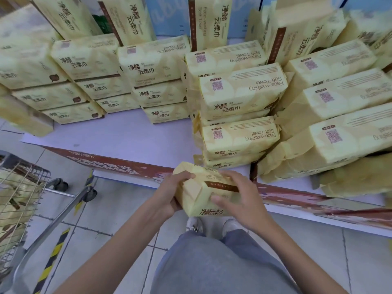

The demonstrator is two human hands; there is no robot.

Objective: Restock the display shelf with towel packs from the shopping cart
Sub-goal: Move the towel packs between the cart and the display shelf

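Note:
I hold one pale yellow towel pack (201, 196) with a brown stripe in both hands, just in front of the shelf's edge. My left hand (171, 194) grips its left end, fingers curled over the top. My right hand (237, 196) grips its right side, thumb on the front face. The low display shelf (135, 139) has a white top. Stacks of the same packs stand on it at the left (89, 81), the middle (159, 81) and the right (239, 115). The wire shopping cart (23, 200) at my left holds more packs.
A red banner (118, 164) runs along the shelf's front edge. Bare shelf surface lies between the middle stacks and that edge. Upright packs (135, 18) line the back. Yellow-black floor tape (53, 255) runs beside the cart. My shoes (195, 225) stand close to the shelf.

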